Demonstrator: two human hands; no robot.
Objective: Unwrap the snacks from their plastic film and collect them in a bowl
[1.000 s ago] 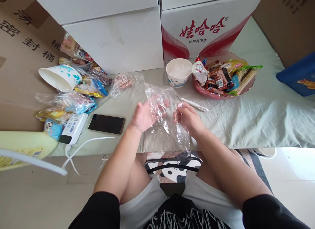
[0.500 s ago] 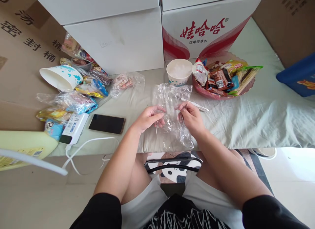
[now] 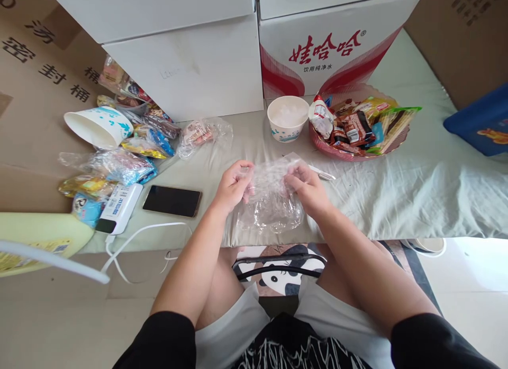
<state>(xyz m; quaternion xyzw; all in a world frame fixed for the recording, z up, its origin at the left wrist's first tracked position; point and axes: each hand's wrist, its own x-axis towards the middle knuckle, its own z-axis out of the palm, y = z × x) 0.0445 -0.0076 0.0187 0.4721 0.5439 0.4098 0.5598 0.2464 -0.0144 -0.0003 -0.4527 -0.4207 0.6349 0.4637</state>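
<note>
A clear, crinkled plastic bag [image 3: 273,205] stretches between my two hands above the cloth near the front edge. My left hand [image 3: 235,185] pinches its left side, thumb against the fingers. On the other side my right hand [image 3: 306,188] grips the bag between thumb and fingers. Partly hidden behind my right hand lies a thin white stick-like item [image 3: 324,173]. Beyond the bag stands an upright paper cup [image 3: 286,131] with crumpled, whitish, see-through material inside.
Snack packets fill a pink basket [image 3: 337,151] at the back right. To the left are a phone [image 3: 172,200], a white power strip [image 3: 121,208], a tipped paper cup [image 3: 115,123] and several wrapped snacks [image 3: 119,163]. White boxes [image 3: 190,73] line the back.
The bag has come down and spread wider between my hands, its top edge now lower and nearer me. My left hand has shifted slightly left and away from me.
</note>
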